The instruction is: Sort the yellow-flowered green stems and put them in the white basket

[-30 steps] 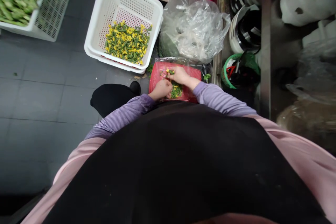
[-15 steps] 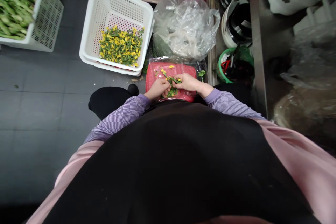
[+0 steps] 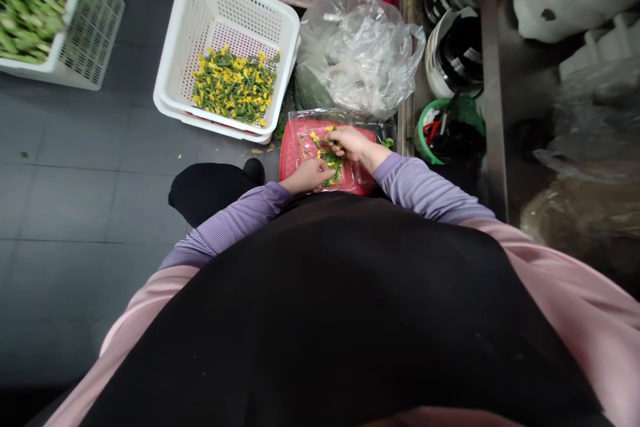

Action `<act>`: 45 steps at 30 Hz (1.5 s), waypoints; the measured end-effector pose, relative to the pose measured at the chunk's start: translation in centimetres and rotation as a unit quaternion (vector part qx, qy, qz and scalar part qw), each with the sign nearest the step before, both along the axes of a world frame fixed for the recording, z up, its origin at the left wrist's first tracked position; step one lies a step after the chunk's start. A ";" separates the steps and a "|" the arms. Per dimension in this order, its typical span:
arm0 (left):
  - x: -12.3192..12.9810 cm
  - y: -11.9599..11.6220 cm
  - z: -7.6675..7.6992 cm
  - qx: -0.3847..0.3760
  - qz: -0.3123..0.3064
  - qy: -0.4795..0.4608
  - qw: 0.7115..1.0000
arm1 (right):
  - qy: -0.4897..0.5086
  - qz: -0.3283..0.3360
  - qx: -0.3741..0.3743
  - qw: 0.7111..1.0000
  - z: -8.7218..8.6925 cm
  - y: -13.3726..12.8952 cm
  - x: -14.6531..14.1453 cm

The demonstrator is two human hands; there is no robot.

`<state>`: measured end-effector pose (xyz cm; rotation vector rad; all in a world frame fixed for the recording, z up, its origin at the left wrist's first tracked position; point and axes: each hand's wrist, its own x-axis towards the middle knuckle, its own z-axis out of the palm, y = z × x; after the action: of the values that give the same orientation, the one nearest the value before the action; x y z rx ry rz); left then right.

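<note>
On a red tray (image 3: 295, 140), partly covered with clear plastic, lies a small heap of green bits and yellow blossoms (image 3: 331, 161). My right hand (image 3: 351, 141) is above its upper edge, fingers closed on a small green stalk with a yellow flower (image 3: 316, 138) at its far side. Lower left of it, my left hand (image 3: 309, 175) is beside the heap with thumb and fingers pinched together; whatever they hold is too small to make out. Up and left stands a white perforated basket (image 3: 167, 60) with many short green pieces bearing yellow flowers (image 3: 235, 87).
Behind the tray bulges a clear plastic bag (image 3: 360, 53). A green basket (image 3: 425, 147) with red-handled tools sits at right, next to a metal shelf post (image 3: 493, 80). Another white crate (image 3: 93, 33) of green stalks stands far left on the tiled floor (image 3: 70, 200).
My hands, close together before, have parted: the right moved slightly up, the left slightly down. The whole view has shifted a little.
</note>
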<state>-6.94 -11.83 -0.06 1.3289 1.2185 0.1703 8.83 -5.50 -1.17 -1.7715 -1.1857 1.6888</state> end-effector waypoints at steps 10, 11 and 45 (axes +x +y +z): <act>-1.2 2.3 0.3 0.038 0.264 -0.075 0.961 | -0.322 0.193 0.134 0.917 -2.3 1.8 -2.4; -1.4 2.5 0.4 0.034 0.281 -0.088 0.955 | -0.288 0.156 0.129 0.936 -1.8 1.4 -2.0; 0.2 -0.1 0.2 0.083 -0.100 0.003 0.992 | 0.080 0.025 0.013 0.996 -0.6 -0.1 -2.2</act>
<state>-6.74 -11.94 0.09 1.5881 1.0860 0.1258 6.65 -5.58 -1.73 -1.5724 -1.1838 1.7979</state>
